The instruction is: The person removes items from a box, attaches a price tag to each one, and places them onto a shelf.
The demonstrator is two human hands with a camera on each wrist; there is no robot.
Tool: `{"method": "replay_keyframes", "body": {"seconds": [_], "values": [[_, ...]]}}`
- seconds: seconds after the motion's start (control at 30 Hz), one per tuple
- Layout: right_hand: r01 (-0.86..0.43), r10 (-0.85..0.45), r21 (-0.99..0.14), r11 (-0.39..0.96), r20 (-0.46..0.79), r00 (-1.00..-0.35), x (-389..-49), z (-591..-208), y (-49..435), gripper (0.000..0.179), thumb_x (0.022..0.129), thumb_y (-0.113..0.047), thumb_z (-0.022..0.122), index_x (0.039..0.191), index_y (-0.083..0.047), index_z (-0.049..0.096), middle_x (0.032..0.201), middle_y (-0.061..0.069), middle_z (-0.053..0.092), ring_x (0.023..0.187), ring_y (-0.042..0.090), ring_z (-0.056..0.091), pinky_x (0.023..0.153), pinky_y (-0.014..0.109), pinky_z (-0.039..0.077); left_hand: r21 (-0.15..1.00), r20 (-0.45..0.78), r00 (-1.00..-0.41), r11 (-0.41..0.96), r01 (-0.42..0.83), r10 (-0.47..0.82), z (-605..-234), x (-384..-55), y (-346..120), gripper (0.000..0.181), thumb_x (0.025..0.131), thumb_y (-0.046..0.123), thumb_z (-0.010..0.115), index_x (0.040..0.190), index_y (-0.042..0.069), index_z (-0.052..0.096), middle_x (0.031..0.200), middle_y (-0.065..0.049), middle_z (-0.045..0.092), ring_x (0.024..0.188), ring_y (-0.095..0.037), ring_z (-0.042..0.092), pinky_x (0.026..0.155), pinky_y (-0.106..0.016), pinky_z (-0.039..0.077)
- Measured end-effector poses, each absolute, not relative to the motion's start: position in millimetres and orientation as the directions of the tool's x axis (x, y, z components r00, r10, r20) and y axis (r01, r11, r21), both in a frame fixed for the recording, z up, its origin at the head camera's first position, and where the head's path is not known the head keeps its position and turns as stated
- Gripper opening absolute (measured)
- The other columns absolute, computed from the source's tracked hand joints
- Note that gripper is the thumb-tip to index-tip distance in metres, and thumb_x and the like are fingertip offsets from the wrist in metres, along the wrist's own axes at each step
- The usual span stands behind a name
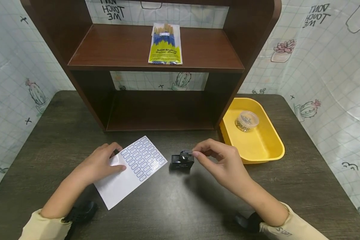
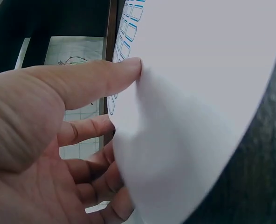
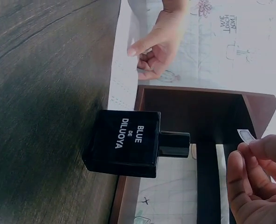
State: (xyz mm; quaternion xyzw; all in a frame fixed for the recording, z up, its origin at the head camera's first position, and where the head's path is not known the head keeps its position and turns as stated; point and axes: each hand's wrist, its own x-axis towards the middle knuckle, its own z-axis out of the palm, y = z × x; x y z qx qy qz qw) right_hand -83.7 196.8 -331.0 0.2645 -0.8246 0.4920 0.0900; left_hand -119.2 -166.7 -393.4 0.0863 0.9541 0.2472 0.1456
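Observation:
My left hand (image 1: 100,165) grips a white sheet of stickers (image 1: 120,190) by its upper left edge, thumb on top and the other fingers beneath. Rows of blue-outlined blank labels cover the sheet's right part. In the right wrist view, my right hand (image 3: 264,170) pinches one small label (image 3: 245,136) between thumb and index finger. Just left of that hand in the head view stands a black perfume bottle (image 1: 181,163), upright on the table and capped. White lettering, "BLUE DE DILUOYA", marks its front (image 3: 128,135). The right fingertips are near the cap, apart from it.
Behind the hands rises a dark brown shelf unit (image 1: 108,50). A pack of artist brushes (image 1: 165,50) with a small label on it lies on the middle shelf. At the right, a yellow tray (image 1: 267,140) holds a round clear tub (image 1: 246,120) of small pieces.

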Motion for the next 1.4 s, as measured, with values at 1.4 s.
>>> {"method": "replay_keyframes", "body": {"seconds": [1.4], "values": [[-0.353,-0.361,-0.824,0.444,0.196,-0.912,-73,-370,201,0.012,0.093,-0.003,0.076,0.091,-0.015,0.073,0.087,0.005,0.076,0.081,0.004,0.067,0.074,0.026,0.061,0.722,0.048,-0.861,0.578,0.38,0.506,-368,-108,-95,0.041,0.095,0.02,0.076,0.133,0.01,0.063,0.12,-0.007,0.074,0.108,-0.022,0.071,0.09,-0.038,0.059]]}}
